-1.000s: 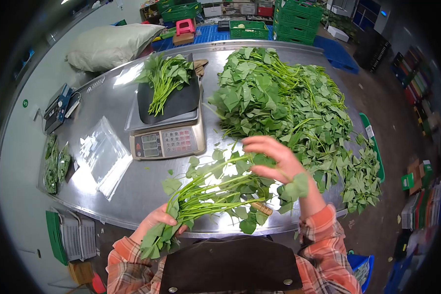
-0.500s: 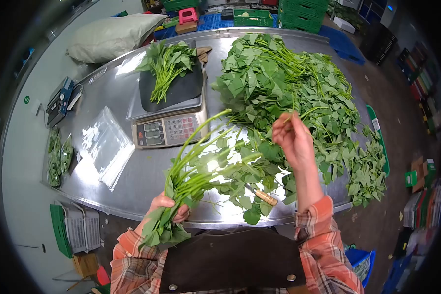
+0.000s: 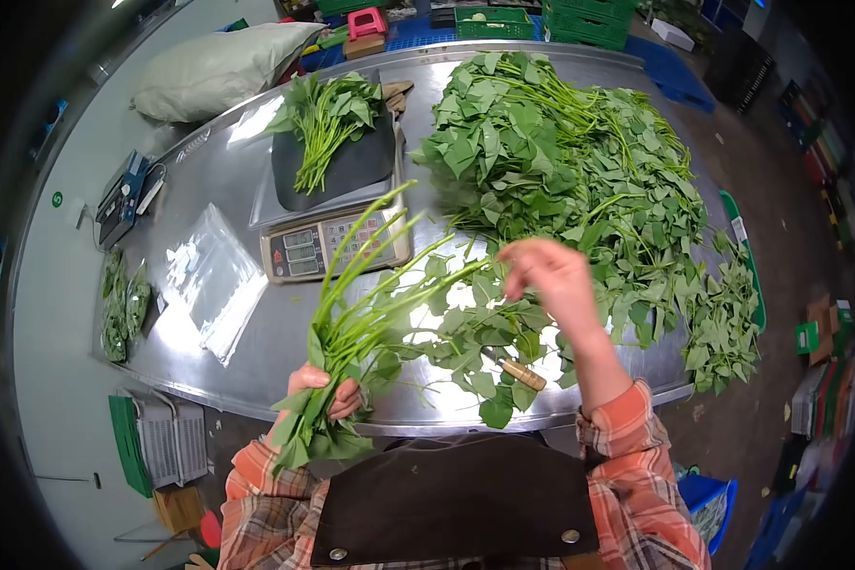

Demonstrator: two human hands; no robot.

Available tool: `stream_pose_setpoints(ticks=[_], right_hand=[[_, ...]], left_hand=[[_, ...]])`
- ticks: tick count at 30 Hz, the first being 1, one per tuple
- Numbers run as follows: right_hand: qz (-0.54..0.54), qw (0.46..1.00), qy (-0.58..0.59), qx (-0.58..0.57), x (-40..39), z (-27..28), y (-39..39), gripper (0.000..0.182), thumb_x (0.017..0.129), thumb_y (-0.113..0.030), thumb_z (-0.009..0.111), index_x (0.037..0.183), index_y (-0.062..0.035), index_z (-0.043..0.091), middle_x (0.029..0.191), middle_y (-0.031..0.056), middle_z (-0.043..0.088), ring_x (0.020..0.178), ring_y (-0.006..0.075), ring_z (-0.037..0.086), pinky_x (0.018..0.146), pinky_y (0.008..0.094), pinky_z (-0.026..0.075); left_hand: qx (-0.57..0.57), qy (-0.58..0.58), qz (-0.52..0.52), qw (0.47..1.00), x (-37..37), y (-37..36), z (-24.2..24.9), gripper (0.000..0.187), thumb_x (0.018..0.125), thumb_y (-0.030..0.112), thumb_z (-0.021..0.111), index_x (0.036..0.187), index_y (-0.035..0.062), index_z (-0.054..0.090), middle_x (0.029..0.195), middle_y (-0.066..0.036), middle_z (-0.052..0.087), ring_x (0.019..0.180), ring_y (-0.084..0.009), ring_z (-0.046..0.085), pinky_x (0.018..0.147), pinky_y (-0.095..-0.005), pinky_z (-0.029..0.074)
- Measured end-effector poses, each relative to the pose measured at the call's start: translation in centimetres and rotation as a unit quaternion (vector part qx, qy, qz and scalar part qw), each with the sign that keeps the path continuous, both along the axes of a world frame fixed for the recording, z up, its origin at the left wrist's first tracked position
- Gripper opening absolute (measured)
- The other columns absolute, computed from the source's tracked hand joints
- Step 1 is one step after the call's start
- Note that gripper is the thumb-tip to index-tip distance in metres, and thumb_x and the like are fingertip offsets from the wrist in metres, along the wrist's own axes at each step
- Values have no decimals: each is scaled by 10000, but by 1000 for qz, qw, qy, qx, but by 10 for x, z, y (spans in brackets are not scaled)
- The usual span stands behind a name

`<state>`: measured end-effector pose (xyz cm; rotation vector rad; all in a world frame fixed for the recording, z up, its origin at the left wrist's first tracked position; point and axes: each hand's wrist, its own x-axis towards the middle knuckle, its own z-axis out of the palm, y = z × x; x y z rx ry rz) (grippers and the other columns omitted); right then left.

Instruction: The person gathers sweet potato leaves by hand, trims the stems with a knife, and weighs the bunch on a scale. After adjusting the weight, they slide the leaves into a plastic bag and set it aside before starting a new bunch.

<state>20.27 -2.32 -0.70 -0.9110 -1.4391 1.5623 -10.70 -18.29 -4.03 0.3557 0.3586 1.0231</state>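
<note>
My left hand (image 3: 325, 389) is closed around the leafy end of a bunch of green leafy stems (image 3: 351, 328). The bare stem ends fan up and to the right, over the edge of the scale. My right hand (image 3: 549, 280), slightly blurred, has its fingers curled beside the tip of one of these stems; I cannot tell what is between them. Loose leaves (image 3: 480, 332) lie below it on the metal table (image 3: 247, 366), with a wooden-handled tool (image 3: 520, 373) among them. A large heap of leafy stems (image 3: 532, 161) covers the table's right side.
A digital scale (image 3: 299, 252) carries another leafy bunch (image 3: 328, 123) on its dark pan. Clear plastic bags (image 3: 214, 285) lie at the left, with packed greens (image 3: 123, 309) beyond them. A white sack (image 3: 218, 71) sits at the back left, green crates (image 3: 589, 24) behind the table.
My right hand has moved left and slightly down, from the heap toward the stem ends of the held bunch. My left hand keeps its hold, and the bunch stands more upright.
</note>
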Motion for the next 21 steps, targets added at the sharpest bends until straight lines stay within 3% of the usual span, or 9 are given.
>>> stream_pose_setpoints(ticks=[2,5,8,10,12,16,18,19,21], right_hand=[[-61,998,21,-14,26,-18,23,315,953,-246,439,1085,4,577,790,77,636,722,129,600,694,257,487],[8,964,-213,156,24,-55,14,388,933,-336,449,1086,4,557,860,82,639,737,173,608,720,298,483],[200,949,-231,-79,-12,-44,-19,413,921,-383,493,834,1,618,657,53,620,587,119,591,569,244,482],[252,930,-252,-88,-32,-32,-30,361,916,-329,530,813,1,632,651,32,621,576,102,581,555,234,474],[229,953,-190,-50,-42,-56,-34,263,909,-246,548,841,-10,641,645,29,614,576,91,575,558,234,474],[118,963,-222,99,-26,-45,-23,213,890,-235,526,865,-55,636,680,100,625,593,217,597,599,323,475],[-63,940,-254,220,-6,-55,-8,191,872,-209,536,879,-51,643,672,110,617,623,206,600,622,311,482],[-108,976,-189,-13,16,-72,16,211,873,-216,535,885,-37,647,711,95,627,666,189,603,636,310,483],[-37,974,-225,7,43,-74,24,249,889,-232,544,941,-7,638,805,74,637,718,138,599,663,264,482]], left_hand=[[-3,-23,23,999,-2,-3,4,460,748,185,527,1125,-60,432,652,-114,499,435,-161,419,392,-275,357],[-7,-24,30,999,-4,-2,2,387,744,197,518,1015,-75,468,635,-110,488,435,-160,417,391,-275,355],[-22,2,22,1000,3,4,6,345,740,204,534,909,-91,482,611,-105,476,439,-162,421,392,-275,354],[-13,4,11,1000,5,6,6,339,739,200,545,900,-92,483,613,-106,475,445,-163,423,391,-278,354],[-4,0,15,1000,6,6,9,407,747,166,549,1069,-58,439,623,-111,478,445,-162,418,386,-278,344],[-30,84,62,994,10,-1,21,551,759,151,542,1257,7,355,622,-111,475,428,-153,395,370,-270,321],[-33,89,67,993,8,-4,21,583,763,152,541,1292,20,334,620,-108,473,421,-145,383,366,-265,311],[-22,57,54,997,2,-5,20,580,763,154,541,1288,16,337,619,-106,472,418,-140,378,366,-263,307],[2,5,49,999,-5,-4,15,489,766,172,532,1187,-39,399,614,-96,470,414,-126,372,372,-265,307]])
